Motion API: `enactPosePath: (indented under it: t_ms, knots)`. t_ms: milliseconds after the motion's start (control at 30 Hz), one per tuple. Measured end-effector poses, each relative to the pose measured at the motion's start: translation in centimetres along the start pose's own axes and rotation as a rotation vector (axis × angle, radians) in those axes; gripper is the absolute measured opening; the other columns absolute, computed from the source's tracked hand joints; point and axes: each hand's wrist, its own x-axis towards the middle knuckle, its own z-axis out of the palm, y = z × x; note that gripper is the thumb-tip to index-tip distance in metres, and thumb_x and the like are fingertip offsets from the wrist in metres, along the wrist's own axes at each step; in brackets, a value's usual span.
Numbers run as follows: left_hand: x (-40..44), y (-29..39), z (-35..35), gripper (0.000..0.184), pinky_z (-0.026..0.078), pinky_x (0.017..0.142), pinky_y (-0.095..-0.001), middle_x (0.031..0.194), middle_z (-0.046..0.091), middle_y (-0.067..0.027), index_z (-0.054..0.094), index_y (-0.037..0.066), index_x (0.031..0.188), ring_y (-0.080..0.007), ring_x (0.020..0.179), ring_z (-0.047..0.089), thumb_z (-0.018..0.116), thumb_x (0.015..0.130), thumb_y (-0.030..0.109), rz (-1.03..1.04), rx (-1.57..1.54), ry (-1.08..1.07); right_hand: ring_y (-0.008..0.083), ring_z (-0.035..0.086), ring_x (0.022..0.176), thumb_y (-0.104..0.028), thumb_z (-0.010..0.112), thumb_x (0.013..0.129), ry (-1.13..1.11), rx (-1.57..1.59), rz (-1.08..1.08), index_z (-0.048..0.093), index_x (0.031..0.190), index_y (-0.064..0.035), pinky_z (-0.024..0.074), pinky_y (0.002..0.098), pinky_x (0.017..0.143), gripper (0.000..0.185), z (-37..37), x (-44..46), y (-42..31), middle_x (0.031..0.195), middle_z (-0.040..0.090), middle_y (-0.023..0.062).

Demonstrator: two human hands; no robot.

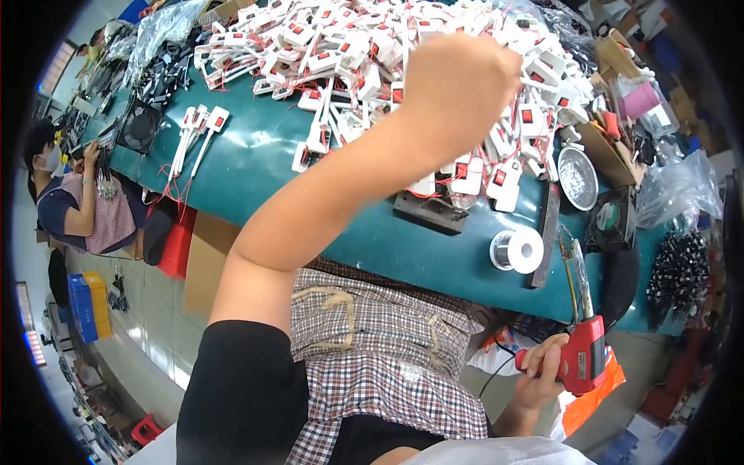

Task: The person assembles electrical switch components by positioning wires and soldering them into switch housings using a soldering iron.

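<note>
My left hand (463,81) reaches across the bench, over a large heap of white plastic pieces with red switches and red wires (341,58). Its fingers are curled in, and whatever they hold is hidden. In my right hand (544,372), low at the bench's front edge, is a red soldering gun (581,358) with its metal tip pointing up. A thin brass-coloured rod stands beside the tip. To the left of the tip, a spool of solder wire (517,251) sits on the green bench top (418,260). White switch pieces lie against a dark metal block (428,214).
A dark bar (547,236) lies beside the spool, near a round metal dish (577,178) and a small black fan (611,220). Bundled black parts (678,271) are at the far right. Several finished-looking white pieces (194,139) lie left. Another person (89,194) works there.
</note>
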Motion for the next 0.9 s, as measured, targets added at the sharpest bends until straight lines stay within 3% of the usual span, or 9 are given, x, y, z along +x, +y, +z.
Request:
enactPosePath:
  t_ms: [67, 200, 433, 600, 633, 700, 767, 900]
  knots:
    - [0.6, 1.1, 1.5, 0.004, 0.052, 0.058, -0.0358, 0.073, 0.065, -0.0070, 0.068, 0.009, 0.074, -0.0258, 0.068, 0.065, 0.068, 0.071, 0.012, 0.104, 0.110, -0.021, 0.0035, 0.034, 0.045, -0.007, 0.052, 0.093, 0.001, 0.003, -0.018, 0.053, 0.099, 0.0012, 0.0354, 0.0208, 0.043, 0.010, 0.1, 0.3, 0.0, 0.075, 0.048, 0.0037]
    - [1.4, 1.2, 5.6, 0.009, 0.052, 0.055, -0.0354, 0.072, 0.064, -0.0098, 0.065, 0.008, 0.070, -0.0250, 0.066, 0.066, 0.065, 0.061, 0.005, 0.166, 0.186, -0.076, 0.0035, 0.034, 0.044, -0.008, 0.053, 0.094, 0.058, -0.006, -0.024, 0.053, 0.100, 0.0012, 0.0345, 0.0204, 0.043, 0.011, 0.0, 0.4, -0.4, 0.075, 0.049, 0.0035]
    - [1.8, 0.6, 4.3, 0.010, 0.051, 0.052, -0.0327, 0.074, 0.062, -0.0072, 0.062, 0.009, 0.074, -0.0228, 0.064, 0.066, 0.064, 0.065, 0.005, 0.133, 0.226, -0.034, 0.0036, 0.035, 0.044, -0.009, 0.053, 0.094, 0.149, -0.056, -0.066, 0.051, 0.102, 0.0009, 0.0335, 0.0203, 0.042, 0.013, -0.4, 0.1, -0.2, 0.074, 0.048, 0.0035]
    - [-0.6, -0.3, 1.0, 0.012, 0.049, 0.052, -0.0317, 0.080, 0.064, -0.0020, 0.063, 0.013, 0.086, -0.0206, 0.066, 0.064, 0.063, 0.076, 0.007, 0.375, -0.012, 0.119, 0.0046, 0.035, 0.043, -0.010, 0.053, 0.094, 0.188, 0.050, -0.083, 0.047, 0.106, 0.0015, 0.0338, 0.0208, 0.042, 0.017, -1.1, 0.9, -0.3, 0.074, 0.047, 0.0043]
    - [-1.6, -0.8, 1.1, 0.012, 0.050, 0.053, -0.0305, 0.075, 0.060, -0.0006, 0.061, 0.013, 0.086, -0.0193, 0.067, 0.064, 0.061, 0.075, 0.010, 0.479, -0.094, 0.105, 0.0040, 0.034, 0.043, -0.011, 0.053, 0.094, 0.219, 0.038, -0.056, 0.048, 0.095, -0.0009, 0.0332, 0.0215, 0.041, 0.011, -0.8, 1.1, -0.5, 0.075, 0.047, 0.0036]
    - [-4.4, -0.4, 0.5, 0.015, 0.052, 0.056, -0.0303, 0.084, 0.065, 0.0001, 0.061, 0.013, 0.089, -0.0191, 0.071, 0.066, 0.062, 0.074, 0.011, 0.527, -0.266, 0.032, 0.0042, 0.034, 0.043, -0.011, 0.052, 0.093, 0.247, 0.051, -0.006, 0.048, 0.092, -0.0009, 0.0335, 0.0213, 0.041, 0.011, -0.5, 1.2, -0.4, 0.074, 0.047, 0.0043]
    - [-7.3, -0.5, -0.3, 0.016, 0.055, 0.061, -0.0295, 0.092, 0.069, -0.0064, 0.065, 0.006, 0.092, -0.0214, 0.077, 0.069, 0.065, 0.076, 0.009, 0.637, -0.358, -0.142, 0.0043, 0.034, 0.042, -0.011, 0.051, 0.091, 0.210, 0.039, -0.010, 0.048, 0.088, -0.0013, 0.0336, 0.0211, 0.041, 0.011, -0.7, 1.2, 0.1, 0.073, 0.047, 0.0051]
    - [-11.8, 0.0, 0.5, 0.015, 0.055, 0.063, -0.0286, 0.098, 0.069, -0.0037, 0.064, 0.009, 0.090, -0.0183, 0.080, 0.069, 0.065, 0.076, 0.012, 0.692, -0.287, -0.330, 0.0047, 0.033, 0.042, -0.012, 0.049, 0.095, 0.051, 0.098, -0.006, 0.051, 0.095, -0.0006, 0.0333, 0.0212, 0.042, 0.012, -1.3, 1.0, 1.1, 0.077, 0.049, 0.0065]
